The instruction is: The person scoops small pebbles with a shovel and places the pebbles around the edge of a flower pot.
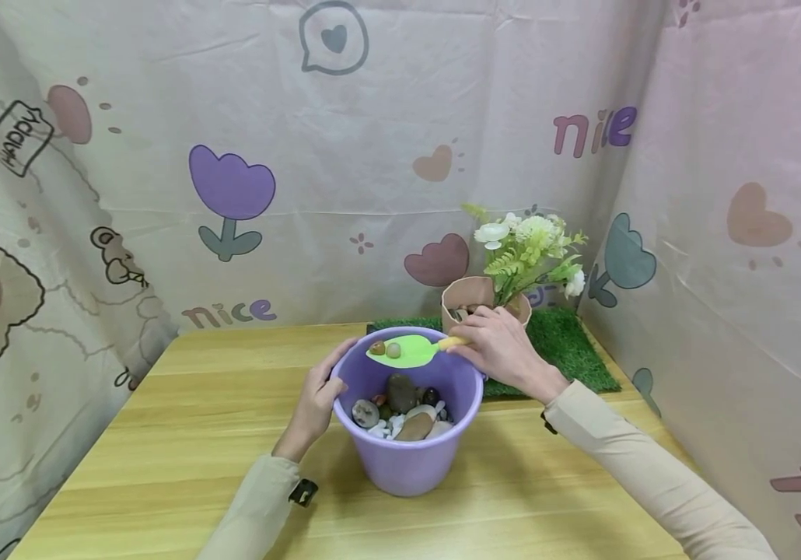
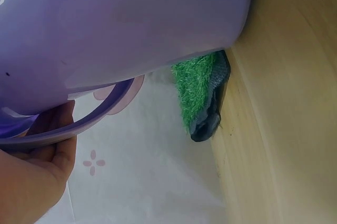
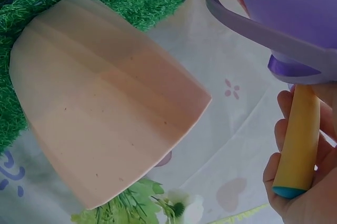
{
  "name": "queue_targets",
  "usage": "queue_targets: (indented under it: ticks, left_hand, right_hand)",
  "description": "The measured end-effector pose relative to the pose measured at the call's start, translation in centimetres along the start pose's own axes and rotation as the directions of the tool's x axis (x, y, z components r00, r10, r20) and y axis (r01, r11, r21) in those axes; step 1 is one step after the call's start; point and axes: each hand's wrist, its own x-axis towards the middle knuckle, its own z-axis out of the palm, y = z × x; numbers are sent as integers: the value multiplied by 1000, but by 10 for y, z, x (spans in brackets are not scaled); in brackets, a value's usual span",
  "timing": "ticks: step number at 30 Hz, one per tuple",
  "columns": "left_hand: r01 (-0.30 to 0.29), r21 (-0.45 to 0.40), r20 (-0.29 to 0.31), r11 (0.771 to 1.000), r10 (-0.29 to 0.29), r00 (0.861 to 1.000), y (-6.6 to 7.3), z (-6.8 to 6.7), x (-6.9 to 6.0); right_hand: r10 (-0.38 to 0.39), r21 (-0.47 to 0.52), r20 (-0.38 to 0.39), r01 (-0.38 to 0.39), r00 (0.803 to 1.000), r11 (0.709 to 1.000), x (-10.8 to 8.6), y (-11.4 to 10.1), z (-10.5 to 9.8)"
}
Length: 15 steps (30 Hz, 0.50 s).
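A purple bucket (image 1: pixel 407 468) with mixed stones (image 1: pixel 401 393) inside stands upright on the wooden table. At its left side my left hand (image 1: pixel 314 402) grips the rim, with the thumb toward the inside; the left wrist view shows fingers by the rim and the bucket's handle (image 2: pixel 87 122). My right hand (image 1: pixel 504 347) holds a toy shovel (image 1: pixel 414 352) by its yellow handle (image 3: pixel 299 142), above the far right rim. Two small stones, one brown (image 1: pixel 377 348) and one pale (image 1: pixel 393 351), lie on the level green blade over the bucket opening.
Behind my right hand a pale pink pot (image 3: pixel 108 103) holds white flowers (image 1: pixel 533 233) and some stones. It stands on a green artificial grass mat (image 1: pixel 568 354) at the table's back right. A printed cloth (image 1: pixel 344 155) hangs behind the table (image 1: pixel 183 435).
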Motion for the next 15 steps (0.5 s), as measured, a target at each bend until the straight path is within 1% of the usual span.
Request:
queue_targets:
  ticks: [4,8,15]
  left_hand:
    - [-5,3,-3,1000,5,1000,0,-1,0]
    - [-11,7,-4,1000,11,1000,-1,-1,0]
    - [-31,14,-9,999,31,999,-3,0,1]
  right_hand:
    - [10,0,-5,-10,1000,1000,0,1,-4]
    - [30,-11,-29,-31,999,999,-2,4,-10]
    - [65,-61,-60,-69,996,996,-7,19,-25]
